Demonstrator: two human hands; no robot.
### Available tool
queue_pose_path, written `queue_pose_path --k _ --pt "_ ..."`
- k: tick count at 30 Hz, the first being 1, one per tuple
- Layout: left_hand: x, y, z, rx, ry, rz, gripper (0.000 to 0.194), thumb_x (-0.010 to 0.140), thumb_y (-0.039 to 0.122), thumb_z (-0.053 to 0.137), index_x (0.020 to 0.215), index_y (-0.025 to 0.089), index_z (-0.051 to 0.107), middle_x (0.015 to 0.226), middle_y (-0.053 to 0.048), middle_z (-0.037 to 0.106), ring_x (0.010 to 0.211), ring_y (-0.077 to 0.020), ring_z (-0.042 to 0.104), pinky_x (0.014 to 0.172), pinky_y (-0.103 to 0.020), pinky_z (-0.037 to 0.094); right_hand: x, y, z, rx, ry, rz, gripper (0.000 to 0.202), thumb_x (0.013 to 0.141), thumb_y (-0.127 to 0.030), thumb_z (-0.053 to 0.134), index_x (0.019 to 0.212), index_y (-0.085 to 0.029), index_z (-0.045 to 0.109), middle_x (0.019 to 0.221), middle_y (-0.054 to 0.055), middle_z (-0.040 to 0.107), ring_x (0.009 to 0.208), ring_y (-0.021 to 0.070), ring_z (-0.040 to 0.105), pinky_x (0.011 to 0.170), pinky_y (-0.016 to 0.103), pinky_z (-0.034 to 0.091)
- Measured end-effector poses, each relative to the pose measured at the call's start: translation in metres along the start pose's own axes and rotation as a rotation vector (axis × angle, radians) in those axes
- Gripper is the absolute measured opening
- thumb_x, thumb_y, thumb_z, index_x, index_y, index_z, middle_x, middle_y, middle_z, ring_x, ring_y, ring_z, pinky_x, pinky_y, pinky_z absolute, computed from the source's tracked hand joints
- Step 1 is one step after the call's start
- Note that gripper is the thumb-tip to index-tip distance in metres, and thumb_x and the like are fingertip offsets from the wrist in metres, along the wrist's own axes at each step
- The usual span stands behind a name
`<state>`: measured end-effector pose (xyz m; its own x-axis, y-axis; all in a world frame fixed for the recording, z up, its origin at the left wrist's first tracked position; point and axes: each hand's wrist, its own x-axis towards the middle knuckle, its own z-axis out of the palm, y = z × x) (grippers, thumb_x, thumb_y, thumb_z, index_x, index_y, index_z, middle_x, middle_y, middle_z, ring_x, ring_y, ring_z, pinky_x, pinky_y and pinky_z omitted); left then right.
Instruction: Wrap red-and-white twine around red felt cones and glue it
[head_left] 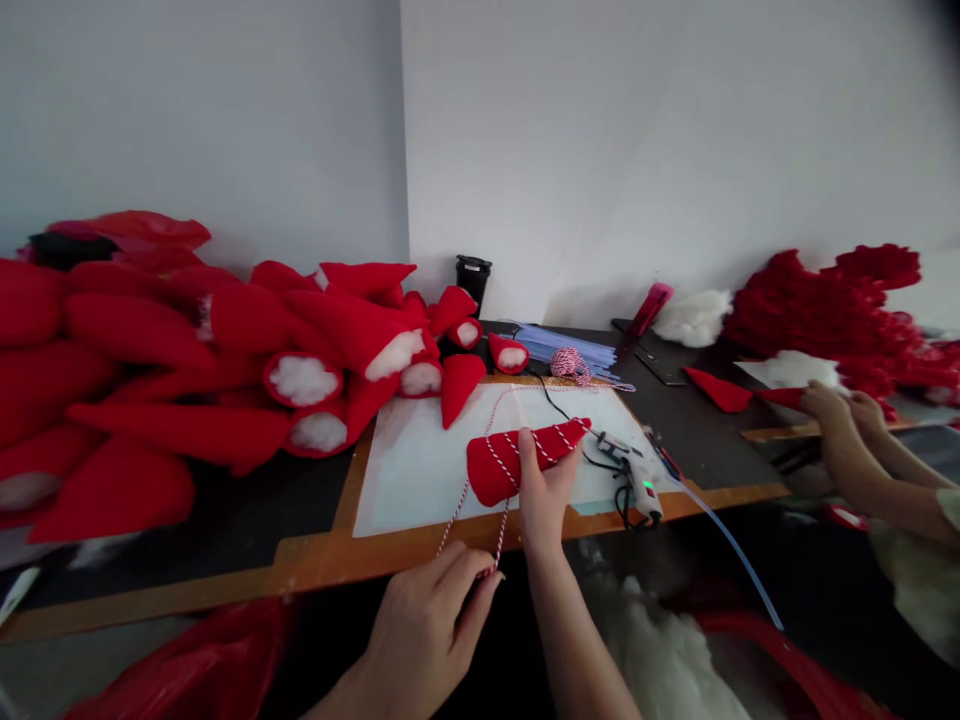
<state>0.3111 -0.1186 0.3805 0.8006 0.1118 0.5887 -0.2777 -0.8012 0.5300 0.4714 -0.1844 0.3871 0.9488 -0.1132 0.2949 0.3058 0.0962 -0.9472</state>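
A red felt cone [491, 470] lies on its side above the white board [409, 470], its tip to the right. Red-and-white cord [504, 530] winds round it in spaced turns. Fingers wrapped round the cone near its narrow half, my right hand [546, 490] holds it. Below and to the left, my left hand [431, 620] pinches the cord, which runs up to the cone. The rest of the cord loops behind the cone to a bundle [570, 365] at the back. A white glue gun [636, 475] lies just right of the cone's tip.
Many stuffed red cones [135, 320] are heaped at the left. Clear glue sticks [555, 345] and a black cup [472, 275] stand or lie at the back. At the right, another person's hands [844, 405] hold a red cone near white stuffing [799, 370].
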Motion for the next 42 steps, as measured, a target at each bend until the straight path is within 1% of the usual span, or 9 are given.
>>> queue_pose_path --k 4,7,15,20,23,26,30,36,42 --pt "0.013 -0.006 -0.023 0.015 -0.046 -0.035 0.013 0.099 0.018 0.05 0.092 0.021 0.06 0.078 0.001 0.066 0.067 -0.0134 0.064 0.062 -0.024 0.048 0.01 -0.001 -0.01 -0.166 -0.093 -0.051 0.048 0.081 -0.048 0.072 0.113 -0.019 0.051 0.098 0.008 0.068 0.089 0.0246 0.066 0.084 0.038 0.052" --pt "0.022 -0.016 -0.031 0.014 -0.043 -0.033 0.012 0.099 0.019 0.051 0.094 0.021 0.062 0.078 0.002 0.064 0.066 -0.0118 0.063 0.063 -0.022 0.047 0.016 -0.002 -0.017 -0.248 -0.273 -0.02 0.042 0.08 -0.047 0.072 0.105 -0.021 0.052 0.084 0.002 0.067 0.076 0.0222 0.065 0.075 0.034 0.051" --pt "0.022 -0.058 -0.023 0.041 -0.068 0.122 0.033 0.098 0.01 0.049 0.123 0.025 0.062 0.076 0.002 0.058 0.064 -0.0093 0.058 0.062 -0.017 0.046 0.022 0.004 -0.024 -0.307 -0.704 0.121 0.038 0.082 -0.052 0.07 0.099 -0.02 0.059 0.085 0.0 0.07 0.08 0.0212 0.065 0.072 0.032 0.049" --pt "0.017 -0.074 -0.006 0.047 -0.053 0.106 0.027 0.096 0.005 0.044 0.108 0.019 0.064 0.107 -0.007 0.06 0.076 -0.0099 0.062 0.072 -0.021 0.052 0.023 0.013 -0.017 -0.272 -0.711 0.158 0.042 0.09 -0.06 0.057 0.096 -0.019 0.066 0.09 0.002 0.071 0.088 0.0209 0.065 0.087 0.037 0.05" --pt "0.017 -0.076 -0.002 0.117 0.012 0.122 0.026 0.095 0.005 0.047 0.107 0.019 0.064 0.114 -0.008 0.059 0.071 -0.0087 0.061 0.07 -0.021 0.052 0.018 0.008 -0.028 -0.261 -0.622 0.173 0.048 0.095 -0.057 0.05 0.124 -0.021 0.062 0.108 0.007 0.07 0.099 0.0224 0.064 0.095 0.04 0.048" --pt "0.017 -0.076 -0.001 0.164 0.015 0.146 0.025 0.095 0.006 0.047 0.108 0.019 0.064 0.112 -0.007 0.062 0.073 -0.01 0.064 0.07 -0.021 0.052 0.005 -0.001 -0.05 -0.197 -0.572 0.095 0.05 0.096 -0.046 0.054 0.141 -0.024 0.05 0.125 0.01 0.063 0.111 0.0237 0.061 0.095 0.038 0.05" --pt "0.018 -0.072 -0.001 0.133 0.002 0.115 0.029 0.094 0.005 0.045 0.112 0.019 0.063 0.115 -0.009 0.063 0.081 -0.0123 0.066 0.074 -0.023 0.053 -0.013 -0.007 -0.073 -0.153 -0.726 -0.108 0.051 0.089 -0.026 0.065 0.139 -0.029 0.054 0.139 0.009 0.054 0.129 0.0262 0.052 0.105 0.041 0.046" --pt "0.032 -0.056 0.004 0.113 0.182 0.061 0.026 0.091 0.016 0.061 0.117 0.016 0.059 0.111 -0.012 0.067 0.104 -0.0253 0.062 0.093 -0.042 0.05 -0.018 0.003 -0.067 -0.197 -0.662 -0.183 0.031 0.091 -0.016 0.058 0.118 -0.028 0.069 0.117 0.008 0.065 0.111 0.024 0.062 0.097 0.039 0.051" --pt "0.041 -0.052 0.016 0.092 0.178 0.1 0.023 0.09 0.006 0.06 0.109 0.019 0.063 0.101 -0.007 0.069 0.095 -0.0205 0.065 0.084 -0.035 0.055 -0.022 0.006 -0.057 -0.223 -0.665 -0.217 0.027 0.085 -0.005 0.053 0.098 -0.025 0.067 0.094 0.003 0.065 0.089 0.0203 0.063 0.079 0.032 0.051"
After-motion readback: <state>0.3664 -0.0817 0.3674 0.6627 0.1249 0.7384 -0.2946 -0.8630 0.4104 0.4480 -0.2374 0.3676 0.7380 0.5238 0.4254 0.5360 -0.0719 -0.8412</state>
